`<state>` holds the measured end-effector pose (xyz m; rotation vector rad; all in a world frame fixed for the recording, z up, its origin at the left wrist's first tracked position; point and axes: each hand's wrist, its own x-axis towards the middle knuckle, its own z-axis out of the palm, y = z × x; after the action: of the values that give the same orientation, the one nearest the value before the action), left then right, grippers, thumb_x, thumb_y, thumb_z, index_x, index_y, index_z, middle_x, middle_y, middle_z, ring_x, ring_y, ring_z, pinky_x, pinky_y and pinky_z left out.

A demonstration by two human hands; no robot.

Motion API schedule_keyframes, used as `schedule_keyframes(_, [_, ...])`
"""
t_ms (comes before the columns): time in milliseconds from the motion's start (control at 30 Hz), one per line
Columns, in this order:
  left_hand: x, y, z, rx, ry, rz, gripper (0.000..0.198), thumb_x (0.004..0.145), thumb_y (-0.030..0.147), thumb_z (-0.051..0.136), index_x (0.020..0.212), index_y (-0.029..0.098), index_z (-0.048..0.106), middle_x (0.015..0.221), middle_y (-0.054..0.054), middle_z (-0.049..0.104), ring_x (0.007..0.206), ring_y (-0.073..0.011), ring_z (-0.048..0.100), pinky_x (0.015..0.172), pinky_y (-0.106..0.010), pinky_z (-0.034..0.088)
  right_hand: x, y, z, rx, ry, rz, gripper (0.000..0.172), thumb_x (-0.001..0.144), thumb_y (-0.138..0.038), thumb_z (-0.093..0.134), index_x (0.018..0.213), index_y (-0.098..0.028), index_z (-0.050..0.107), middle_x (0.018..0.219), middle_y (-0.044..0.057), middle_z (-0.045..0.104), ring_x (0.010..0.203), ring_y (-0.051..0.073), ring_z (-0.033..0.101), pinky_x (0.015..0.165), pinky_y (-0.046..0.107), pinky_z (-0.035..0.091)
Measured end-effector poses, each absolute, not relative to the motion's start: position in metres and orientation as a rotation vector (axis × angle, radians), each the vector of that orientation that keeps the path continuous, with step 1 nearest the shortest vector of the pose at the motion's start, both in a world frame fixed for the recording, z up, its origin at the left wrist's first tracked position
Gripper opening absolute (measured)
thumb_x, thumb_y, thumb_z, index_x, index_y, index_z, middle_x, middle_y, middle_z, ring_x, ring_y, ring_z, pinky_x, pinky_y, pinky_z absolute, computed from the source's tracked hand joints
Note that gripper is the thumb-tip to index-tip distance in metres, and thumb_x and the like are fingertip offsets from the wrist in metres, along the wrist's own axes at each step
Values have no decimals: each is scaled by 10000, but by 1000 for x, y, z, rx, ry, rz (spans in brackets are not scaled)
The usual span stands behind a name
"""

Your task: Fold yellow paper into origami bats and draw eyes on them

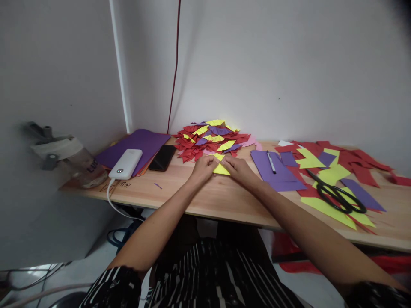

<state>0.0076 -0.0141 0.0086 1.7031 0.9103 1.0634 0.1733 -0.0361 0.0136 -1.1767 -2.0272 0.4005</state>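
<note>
A small yellow paper piece [221,169] lies on the wooden table [205,199] between both my hands. My left hand [203,167] pinches its left side with curled fingers. My right hand [238,168] presses and grips its right side, fingers closed on the paper. Just beyond my hands is a heap of folded red, yellow and purple paper pieces [211,140].
A white power bank [126,163] with its cable and a black phone [162,157] lie on purple sheets [138,144] at left, beside a water bottle [69,157]. At right are a purple sheet with a pen [271,162], black scissors [339,197] and several paper offcuts [334,173].
</note>
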Motion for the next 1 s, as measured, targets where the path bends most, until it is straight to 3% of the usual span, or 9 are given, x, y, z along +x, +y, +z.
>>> schedule_keyframes(300, [3, -12, 14, 1862, 1034, 1201, 282, 805, 303, 517, 577, 156, 438, 575, 33, 381, 578, -93, 347, 541, -229, 241, 172, -37, 15, -1173, -2019, 507, 358, 907, -431, 418, 636, -206, 355, 615, -26, 390, 594, 118, 373, 555, 256, 281])
schedule_keyframes(700, [-3, -8, 11, 1818, 1131, 1260, 337, 787, 393, 558, 571, 154, 458, 551, 41, 331, 557, -88, 311, 529, -230, 206, 179, -39, 18, -1158, -2074, 709, 414, 915, -455, 424, 589, -212, 347, 503, -53, 360, 499, 106, 347, 519, 256, 275])
schedule_keyframes(833, [-1, -9, 11, 1821, 1074, 1221, 374, 774, 403, 577, 543, 157, 413, 554, 39, 328, 560, -84, 310, 525, -225, 212, 179, -39, 18, -1145, -2023, 671, 396, 945, -436, 352, 621, -209, 376, 596, -26, 428, 574, 122, 401, 569, 265, 309])
schedule_keyframes(1000, [3, -12, 10, 1835, 979, 1147, 359, 792, 407, 556, 566, 156, 433, 560, 39, 349, 550, -81, 333, 516, -219, 233, 175, -37, 15, -1118, -2019, 636, 304, 913, -419, 417, 695, -209, 388, 678, -23, 402, 640, 131, 394, 587, 264, 305])
